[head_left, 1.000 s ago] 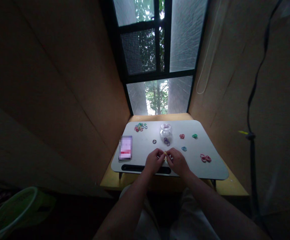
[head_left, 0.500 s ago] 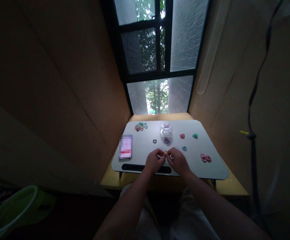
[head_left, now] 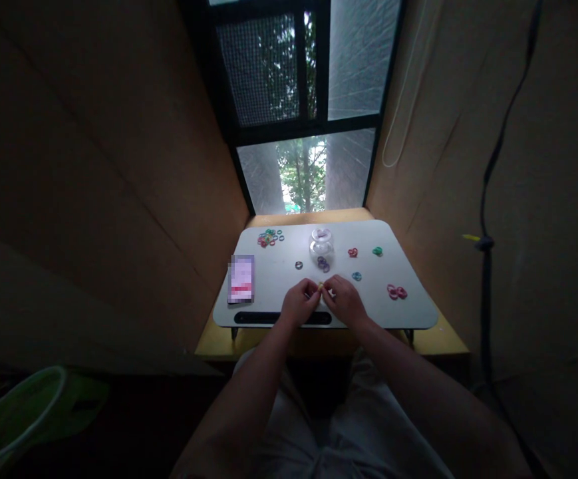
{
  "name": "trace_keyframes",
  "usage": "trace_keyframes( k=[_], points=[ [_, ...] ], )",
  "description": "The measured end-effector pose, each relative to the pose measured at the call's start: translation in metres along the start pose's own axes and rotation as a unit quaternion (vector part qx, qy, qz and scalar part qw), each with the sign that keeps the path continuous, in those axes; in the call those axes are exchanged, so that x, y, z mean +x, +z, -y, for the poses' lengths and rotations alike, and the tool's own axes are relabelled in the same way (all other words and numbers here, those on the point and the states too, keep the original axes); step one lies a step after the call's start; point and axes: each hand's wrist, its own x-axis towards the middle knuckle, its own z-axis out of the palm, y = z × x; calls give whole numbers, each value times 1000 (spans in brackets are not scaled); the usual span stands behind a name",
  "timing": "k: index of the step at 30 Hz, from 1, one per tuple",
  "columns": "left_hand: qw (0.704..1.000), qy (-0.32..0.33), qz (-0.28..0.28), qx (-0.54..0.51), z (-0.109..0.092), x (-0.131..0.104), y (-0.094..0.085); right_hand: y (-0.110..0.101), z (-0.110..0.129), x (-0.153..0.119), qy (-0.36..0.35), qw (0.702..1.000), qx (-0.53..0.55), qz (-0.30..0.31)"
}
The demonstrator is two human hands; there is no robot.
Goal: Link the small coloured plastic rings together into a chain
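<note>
Between both hands [head_left: 299, 303], a pinched yellowish item [head_left: 320, 286]

The phone [head_left: 241, 278] lies before the ring pile [head_left: 268, 237] on the table [head_left: 273, 286], left of the jar [head_left: 321, 246].

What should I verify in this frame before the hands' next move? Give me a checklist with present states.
1. Grip on the pale yellow piece: ok; left hand and right hand meet at it, fingertips pinched.
2. Its full shape visible: not ok; the fingers cover much of it.
3. Red rings, green rings, blue rings and pink rings in separate groups: ok.
4. Purple rings not touching the clear jar: cannot tell.
5. Phone away from both hands: ok, near the tabletop's left edge.
</note>
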Motion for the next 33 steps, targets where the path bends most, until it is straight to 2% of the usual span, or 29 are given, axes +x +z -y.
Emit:
trace_keyframes(
  k=[19, 33],
  points=[
    [998, 14, 17, -60, 1, 1, 1, 0, 0, -1, 4, 1000, -7, -9],
    [999, 18, 22, -16, 1, 0, 1, 1, 0, -1, 10, 1000, 3, -15]
  ],
)
